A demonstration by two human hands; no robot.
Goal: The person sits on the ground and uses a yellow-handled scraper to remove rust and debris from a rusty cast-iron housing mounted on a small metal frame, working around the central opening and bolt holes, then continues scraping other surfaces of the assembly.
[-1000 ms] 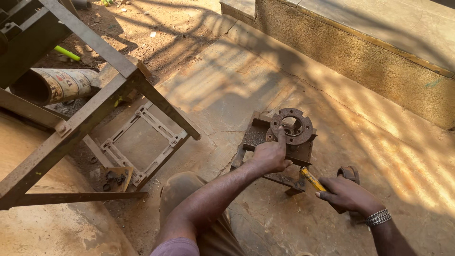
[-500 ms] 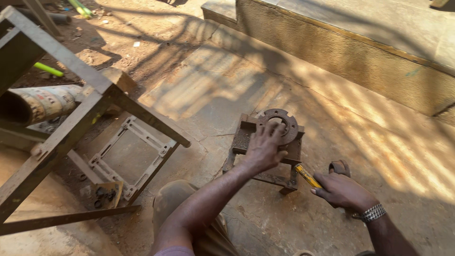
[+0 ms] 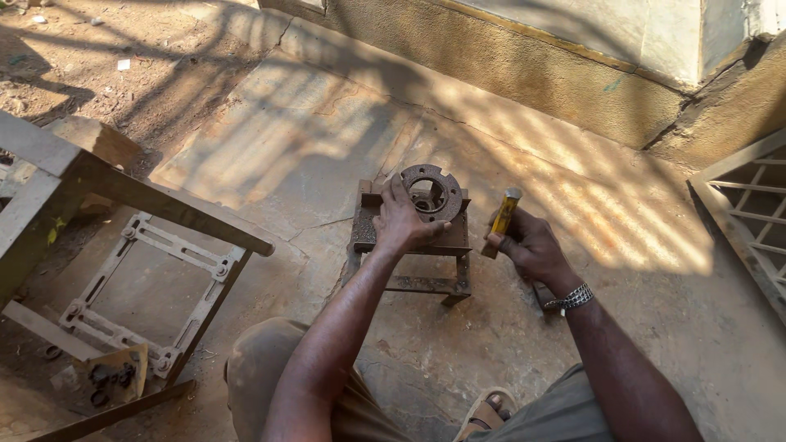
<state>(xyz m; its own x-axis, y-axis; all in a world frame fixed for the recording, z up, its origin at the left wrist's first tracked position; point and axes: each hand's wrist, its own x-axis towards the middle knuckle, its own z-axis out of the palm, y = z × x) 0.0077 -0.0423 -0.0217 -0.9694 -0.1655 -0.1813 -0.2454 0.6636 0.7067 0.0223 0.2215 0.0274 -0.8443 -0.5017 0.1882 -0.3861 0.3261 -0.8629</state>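
A rusty round metal flange (image 3: 433, 191) with bolt holes lies on top of a small rusty metal stand (image 3: 409, 245) on the concrete floor. My left hand (image 3: 399, 219) presses on the flange's left side and on the stand's top. To the right of the stand, my right hand (image 3: 528, 244) is closed around a tool with a yellow handle (image 3: 503, 218), held nearly upright. A metal bracelet (image 3: 571, 298) sits on my right wrist.
A heavy metal frame (image 3: 98, 184) stands at the left, with a flat rectangular metal plate frame (image 3: 147, 290) on the ground below it. A low concrete wall (image 3: 524, 65) runs along the back. A metal grille (image 3: 745, 213) is at the right edge.
The view has swung to the right. My right hand has lifted the yellow-handled tool from low beside the stand to an upright hold. My left hand stays on the flange.
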